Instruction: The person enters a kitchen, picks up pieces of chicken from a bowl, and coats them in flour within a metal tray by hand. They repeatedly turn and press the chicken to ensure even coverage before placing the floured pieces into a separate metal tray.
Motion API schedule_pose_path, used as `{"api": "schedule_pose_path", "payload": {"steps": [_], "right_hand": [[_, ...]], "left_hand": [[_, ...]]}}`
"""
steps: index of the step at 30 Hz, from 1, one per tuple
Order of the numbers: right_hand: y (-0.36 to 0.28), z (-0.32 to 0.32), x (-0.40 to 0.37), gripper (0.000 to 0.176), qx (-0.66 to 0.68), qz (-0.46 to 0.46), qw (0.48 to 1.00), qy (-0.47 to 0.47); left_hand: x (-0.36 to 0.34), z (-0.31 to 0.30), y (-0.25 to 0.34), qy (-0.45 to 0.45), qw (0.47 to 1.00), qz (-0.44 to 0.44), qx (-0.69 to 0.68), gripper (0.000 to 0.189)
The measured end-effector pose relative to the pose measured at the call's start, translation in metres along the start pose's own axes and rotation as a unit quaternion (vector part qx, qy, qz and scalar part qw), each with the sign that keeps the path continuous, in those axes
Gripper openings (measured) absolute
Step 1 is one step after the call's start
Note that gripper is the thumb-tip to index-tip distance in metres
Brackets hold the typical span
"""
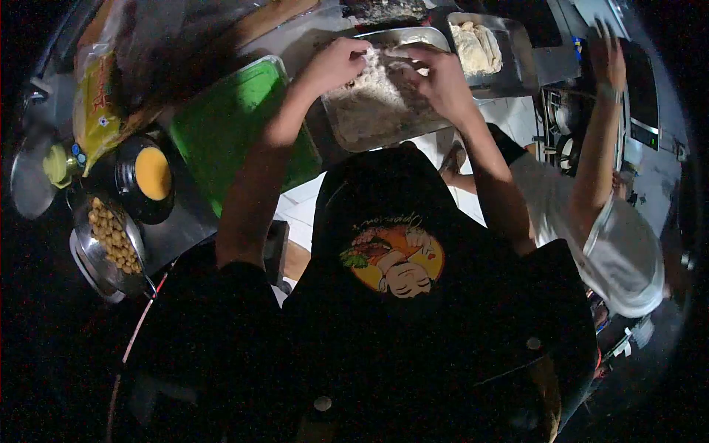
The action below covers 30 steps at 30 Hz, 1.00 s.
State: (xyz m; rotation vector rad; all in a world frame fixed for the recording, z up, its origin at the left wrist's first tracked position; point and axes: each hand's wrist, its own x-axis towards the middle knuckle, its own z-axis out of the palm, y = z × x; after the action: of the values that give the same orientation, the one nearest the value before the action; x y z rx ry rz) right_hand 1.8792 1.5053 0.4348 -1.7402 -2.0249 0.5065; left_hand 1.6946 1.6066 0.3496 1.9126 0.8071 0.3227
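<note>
Both my hands are over a metal tray [354, 136] holding a pale, floury coating. My left hand [338, 66] is closed, thumb and fingers pinched together at the tray's left side. Opposite it, my right hand [441, 81] has its fingers curled down toward the tray. Between the hands lies a whitish, flour-covered mass [377, 66]; whether it is one piece or loose flour is hard to see. What sits between the fingertips is hidden. Just right of the tray stands a metal pan [517, 55] with pale, folded, moist-looking pieces [476, 48].
A green tray [236, 125] lies left of my left forearm. Further left are a dark bowl of yellow liquid [153, 173], a metal bowl with round brown balls [114, 236] and a yellow packet [97, 107]. At right, another person in a white shirt [620, 251] raises an arm.
</note>
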Motion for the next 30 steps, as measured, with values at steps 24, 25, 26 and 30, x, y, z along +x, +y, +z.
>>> {"api": "schedule_pose_path", "payload": {"steps": [24, 25, 26, 30], "right_hand": [[0.075, 0.075, -0.023, 0.038, 0.364, 0.188, 0.908, 0.089], [0.064, 0.058, -0.022, 0.032, 0.353, 0.198, 0.912, 0.075], [0.059, 0.053, -0.030, 0.032, 0.357, 0.200, 0.909, 0.077], [0.036, 0.044, -0.056, 0.032, 0.080, 0.252, 0.964, -0.025]], "left_hand": [[-0.010, 0.021, 0.020, 0.106, 0.994, 0.006, 0.017, 0.043], [-0.009, 0.020, 0.019, 0.101, 0.995, 0.004, 0.023, 0.043], [-0.009, 0.020, 0.019, 0.121, 0.988, 0.067, 0.071, 0.043], [-0.010, 0.020, 0.019, 0.126, 0.986, 0.062, 0.090, 0.043]]}}
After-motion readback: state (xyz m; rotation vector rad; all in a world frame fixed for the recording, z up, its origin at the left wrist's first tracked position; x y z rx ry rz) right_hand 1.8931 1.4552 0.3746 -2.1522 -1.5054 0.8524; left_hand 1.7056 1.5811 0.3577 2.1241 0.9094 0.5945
